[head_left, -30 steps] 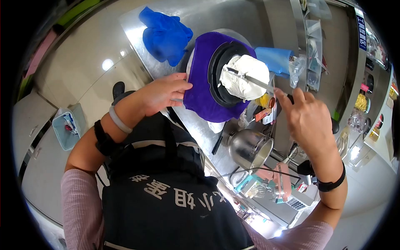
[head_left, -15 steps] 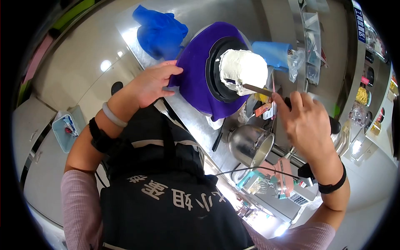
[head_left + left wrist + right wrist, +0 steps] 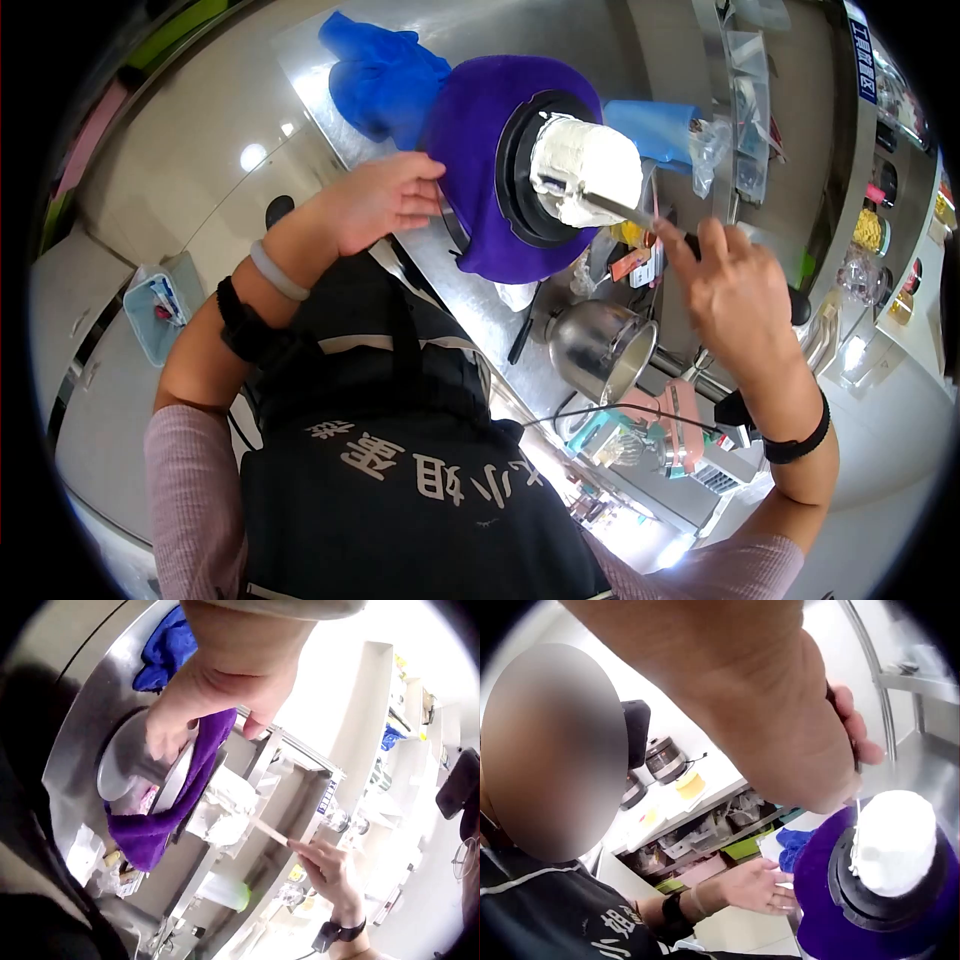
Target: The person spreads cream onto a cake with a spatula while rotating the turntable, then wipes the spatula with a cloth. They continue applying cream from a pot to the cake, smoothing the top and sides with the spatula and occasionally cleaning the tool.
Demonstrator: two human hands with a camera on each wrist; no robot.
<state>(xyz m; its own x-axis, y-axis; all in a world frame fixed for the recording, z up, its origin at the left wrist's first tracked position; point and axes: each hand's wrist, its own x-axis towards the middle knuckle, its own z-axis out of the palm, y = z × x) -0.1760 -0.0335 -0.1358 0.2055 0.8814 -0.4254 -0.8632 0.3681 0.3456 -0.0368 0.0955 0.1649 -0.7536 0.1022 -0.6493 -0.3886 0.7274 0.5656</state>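
A white cream-covered cake [image 3: 592, 158] stands on a black round base [image 3: 512, 165], over a purple cloth [image 3: 468, 115] draped on a turntable. In the left wrist view, the turntable's grey stand [image 3: 120, 769] shows below the cloth. My right hand [image 3: 740, 290] grips a palette knife [image 3: 625, 208] by its black handle, the blade lying against the near right side of the cream. A small gap marks the cream beside the blade tip. My left hand [image 3: 388, 205] has its fingers loosely straight, fingertips right at the cloth's left edge.
A crumpled blue cloth [image 3: 385, 85] lies on the steel table [image 3: 500, 38], left of the turntable. Behind the cake is a blue container [image 3: 655, 135]. A steel mixing bowl [image 3: 590, 350] and a black-handled tool [image 3: 522, 335] lie nearer me, with a pink mixer [image 3: 680, 425] beyond.
The purple cloth and base have turned, and a drooping cloth corner has swung round. The knife blade has shifted from across the cream's top to its side. My left fingers have let go of the cloth edge.
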